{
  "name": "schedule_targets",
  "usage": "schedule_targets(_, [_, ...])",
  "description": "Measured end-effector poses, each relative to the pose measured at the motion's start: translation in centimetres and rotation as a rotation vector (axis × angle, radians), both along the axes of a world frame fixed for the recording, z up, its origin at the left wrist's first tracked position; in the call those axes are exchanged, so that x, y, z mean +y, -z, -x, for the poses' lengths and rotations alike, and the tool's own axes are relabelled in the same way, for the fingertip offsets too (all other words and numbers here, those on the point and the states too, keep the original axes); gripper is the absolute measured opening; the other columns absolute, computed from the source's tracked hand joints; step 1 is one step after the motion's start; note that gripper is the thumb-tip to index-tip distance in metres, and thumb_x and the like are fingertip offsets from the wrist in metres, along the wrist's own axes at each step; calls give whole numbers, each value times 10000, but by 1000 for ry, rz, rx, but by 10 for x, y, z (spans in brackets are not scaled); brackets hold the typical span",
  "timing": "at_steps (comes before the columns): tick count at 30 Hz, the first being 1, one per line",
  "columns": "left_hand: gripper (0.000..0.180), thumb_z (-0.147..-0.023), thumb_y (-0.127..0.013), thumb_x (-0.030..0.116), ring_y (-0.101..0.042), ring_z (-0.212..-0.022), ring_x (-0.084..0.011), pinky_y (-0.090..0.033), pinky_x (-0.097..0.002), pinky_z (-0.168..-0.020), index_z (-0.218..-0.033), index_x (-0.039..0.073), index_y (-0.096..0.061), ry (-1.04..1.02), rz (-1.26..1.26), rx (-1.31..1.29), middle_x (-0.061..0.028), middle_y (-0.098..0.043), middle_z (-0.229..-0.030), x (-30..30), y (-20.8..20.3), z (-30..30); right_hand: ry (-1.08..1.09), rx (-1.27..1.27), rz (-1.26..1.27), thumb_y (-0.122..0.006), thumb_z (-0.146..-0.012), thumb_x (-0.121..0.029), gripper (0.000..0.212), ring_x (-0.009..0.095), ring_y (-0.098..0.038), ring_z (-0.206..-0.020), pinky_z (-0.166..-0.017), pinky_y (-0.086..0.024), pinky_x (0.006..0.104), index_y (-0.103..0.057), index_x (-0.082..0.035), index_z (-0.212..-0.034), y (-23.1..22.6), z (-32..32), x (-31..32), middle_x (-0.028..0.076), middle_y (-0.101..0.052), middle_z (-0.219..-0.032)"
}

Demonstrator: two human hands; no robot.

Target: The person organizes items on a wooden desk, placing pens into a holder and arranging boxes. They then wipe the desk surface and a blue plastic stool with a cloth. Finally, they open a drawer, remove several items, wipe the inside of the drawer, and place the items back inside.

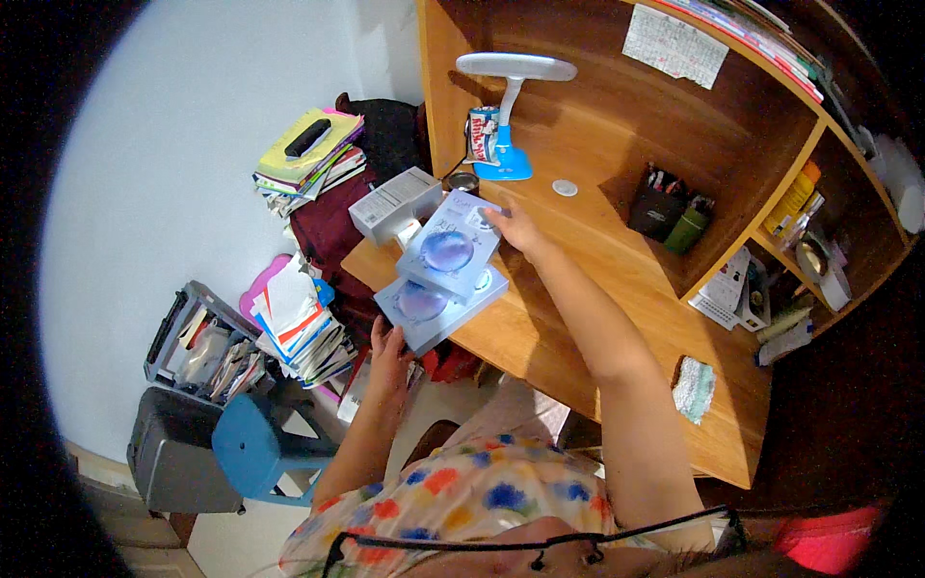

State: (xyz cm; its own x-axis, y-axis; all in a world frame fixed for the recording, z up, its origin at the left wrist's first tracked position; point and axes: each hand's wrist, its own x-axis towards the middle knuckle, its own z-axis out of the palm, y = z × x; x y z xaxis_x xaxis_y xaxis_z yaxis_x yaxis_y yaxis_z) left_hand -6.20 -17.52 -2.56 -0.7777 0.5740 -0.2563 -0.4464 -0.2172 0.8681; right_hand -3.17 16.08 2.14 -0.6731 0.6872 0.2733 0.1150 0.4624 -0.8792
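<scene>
Two flat, pale-blue boxes with a bluish-purple sphere printed on each lid are stacked askew at the desk's left end. My right hand [518, 229] grips the right edge of the upper box [438, 258], thumb and fingers closed on it. At the near left corner of the lower box [424, 328], my left hand [389, 364] has its fingers curled against the edge. The upper box covers much of the lower one. Just behind them stands a white and grey carton [390, 207] with small print on its side.
On the wooden desk [597, 270] stand a blue and white lamp [506, 154], a black pen holder [655, 200] and a green pouch [689, 226]. A folded cloth [694, 388] lies at right. Left are paper stacks [303, 332], a blue stool [251, 443] and a suitcase [173, 453].
</scene>
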Motion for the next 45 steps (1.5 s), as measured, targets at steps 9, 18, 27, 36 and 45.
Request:
schedule_targets(9, [831, -931, -608, 348, -431, -1261, -257, -385, -426, -988, -1524, 179, -50, -21, -42, 0, -113, -380, -1438, 7, -16, -7, -256, -198, 533, -705, -855, -272, 554, 161, -571, -960, -782, -466, 289, -503, -45, -1318, -21, -65, -68, 70, -622, -1113])
schedule_targets(18, [1068, -754, -725, 154, -327, -1351, -282, -286, -418, -1101, -1527, 123, 11, 190, -140, 336, -151, -295, -1486, 14, -10, -18, -197, -84, 541, -759, -804, -239, 750, 237, -536, -1147, -1001, -410, 367, -353, -9, -1392, -23, -149, -103, 169, -548, -1275])
schedule_targets(27, [1009, -653, -670, -21, -390, -1289, -241, -312, -374, -1075, -1468, 53, -79, 566, -131, 742, -139, -397, -1355, 75, -15, -64, -16, 106, 537, -769, -793, -166, 723, 232, -484, -1206, -1048, -369, 363, -370, -4, -1373, 1, -276, -94, 125, -528, -1299])
schedule_targets(36, [1050, -702, -678, -42, -362, -1310, -241, -314, -389, -1081, -1503, 79, -10, 632, -285, 549, -146, -354, -1414, 136, -8, -109, 149, 142, 495, -707, -837, -90, 663, 230, -466, -1208, -1043, -374, 366, -340, -27, -1385, 7, -329, -92, 96, -523, -1272])
schedule_targets(45, [1008, -707, -810, 47, -433, -1260, -236, -377, -382, -1057, -1480, 83, -165, 489, -319, 522, -112, -415, -1378, 154, -19, -122, 135, 78, 392, -747, -816, -133, 815, 246, -466, -1221, -1014, -405, 377, -249, -44, -1455, -1, -323, -76, 135, -514, -1273])
